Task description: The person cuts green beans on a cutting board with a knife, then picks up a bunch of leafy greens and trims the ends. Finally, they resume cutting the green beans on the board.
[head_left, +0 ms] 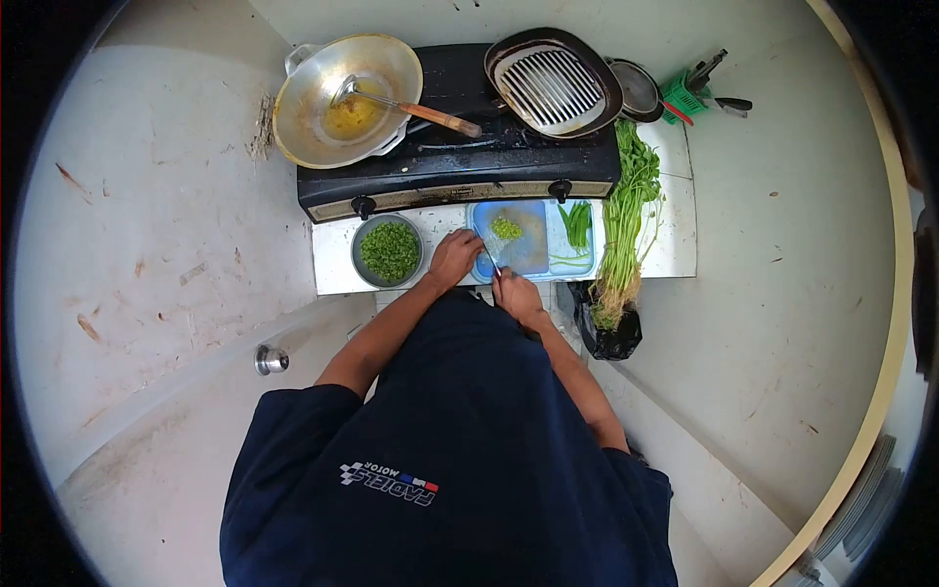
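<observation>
My right hand (518, 296) is closed around the handle of a knife (492, 260), whose blade angles up and left over the blue cutting board (540, 269). Beside the blade, at the board's left edge, my left hand (457, 256) has its fingers drawn together; what they hold, if anything, is too small to make out. A small heap of chopped light-green pieces (507, 228) lies on the board just beyond the knife. Several long green pods (577, 225), perhaps chillies or beans, rest in the board's right section. Left of my left hand stands a bowl (356, 256) of finely chopped greens (389, 250).
Behind the board is a black stove (455, 166) carrying a wok (293, 122) with a wooden-handled ladle (430, 115) and a grill pan (553, 88). Leafy stalks with roots (626, 205) lie at right, above a black plastic bag (616, 340). A green basket (682, 96) holds knives. Walls stand close on both sides.
</observation>
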